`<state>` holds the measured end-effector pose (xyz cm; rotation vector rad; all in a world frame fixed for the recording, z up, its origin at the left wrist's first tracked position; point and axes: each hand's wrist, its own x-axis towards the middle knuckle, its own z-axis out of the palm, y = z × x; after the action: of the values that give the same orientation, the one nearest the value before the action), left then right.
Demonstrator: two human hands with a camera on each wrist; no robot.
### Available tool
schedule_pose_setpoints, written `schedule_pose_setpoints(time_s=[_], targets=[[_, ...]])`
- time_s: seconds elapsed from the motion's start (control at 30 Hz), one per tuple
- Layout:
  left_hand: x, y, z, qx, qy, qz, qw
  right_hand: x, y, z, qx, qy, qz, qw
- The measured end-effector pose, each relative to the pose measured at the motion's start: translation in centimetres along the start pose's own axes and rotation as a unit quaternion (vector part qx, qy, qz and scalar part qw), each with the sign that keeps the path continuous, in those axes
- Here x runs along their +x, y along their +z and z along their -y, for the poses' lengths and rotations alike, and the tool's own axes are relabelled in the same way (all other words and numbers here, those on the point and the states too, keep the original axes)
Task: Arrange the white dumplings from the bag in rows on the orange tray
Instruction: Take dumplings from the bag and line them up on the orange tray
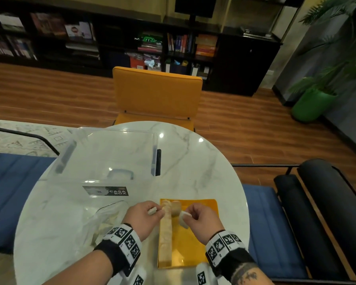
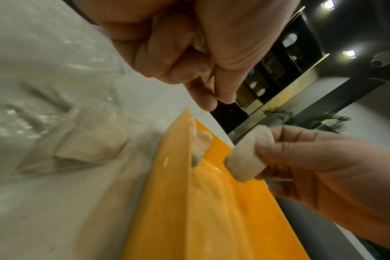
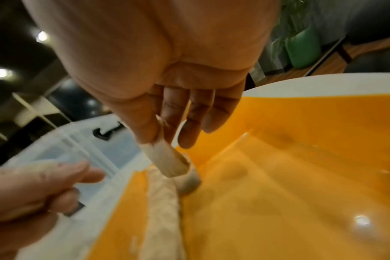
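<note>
1. Right hand (image 1: pixel 201 220) pinches a dumpling (image 1: pixel 183 220) over the orange tray (image 1: pixel 201 239), beside the finished row (image 1: pixel 166 233).
2. Left hand (image 1: pixel 143 218) pinches a second dumpling (image 1: pixel 152 211) at the tray's left edge.
3. Seat the right one behind the lone dumpling (image 1: pixel 176 208), parallel to the row.
4. Bag (image 1: pixel 105 221) lies left of the tray.

**Camera positions**

Head view: you look forward and down from above the marble table (image 1: pixel 193 161). Left wrist view: close, facing along your left hand (image 2: pixel 185 52). Right wrist view: close, facing along your right hand (image 3: pixel 167 70). All share the orange tray (image 1: pixel 193 243).
</note>
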<state>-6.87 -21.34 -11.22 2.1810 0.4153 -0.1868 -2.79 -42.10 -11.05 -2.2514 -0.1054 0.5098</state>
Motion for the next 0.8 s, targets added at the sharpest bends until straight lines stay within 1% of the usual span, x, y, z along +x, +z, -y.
schedule_pose_setpoints(time_s=[0.03, 0.1, 0.17, 0.3, 0.4, 0.5, 0.7, 0.8], targets=[[0.1, 0.1, 0.6, 0.019, -0.016, -0.007, 1.0, 0.3, 0.3, -0.4, -0.048, 0.011, 0.021, 0.999], [0.2, 0.5, 1.3, 0.052, -0.032, 0.004, 0.998, 0.8, 0.9, -0.9, -0.129, 0.034, 0.066, 0.989], [0.3, 1.1, 1.8, 0.083, -0.037, 0.022, 0.996, 1.4, 1.5, -0.9, -0.159, 0.053, 0.086, 0.982], [0.7, 1.9, 2.1, 0.109, -0.043, 0.046, 0.992, 3.3, 2.1, -0.4, -0.157, 0.071, 0.06, 0.983], [0.8, 2.1, 2.2, 0.115, -0.035, 0.046, 0.992, 4.5, 2.4, 0.0, -0.133, 0.079, 0.02, 0.988], [0.7, 2.1, 2.5, 0.114, -0.037, 0.048, 0.992, 5.2, 3.0, 0.3, -0.136, 0.076, -0.011, 0.988], [0.9, 2.2, 2.4, 0.115, -0.046, 0.053, 0.991, 5.9, 3.4, 0.6, -0.156, 0.068, -0.023, 0.985], [1.0, 2.2, 2.5, 0.118, -0.044, 0.054, 0.991, 6.2, 3.4, 1.0, -0.185, 0.072, -0.029, 0.98]])
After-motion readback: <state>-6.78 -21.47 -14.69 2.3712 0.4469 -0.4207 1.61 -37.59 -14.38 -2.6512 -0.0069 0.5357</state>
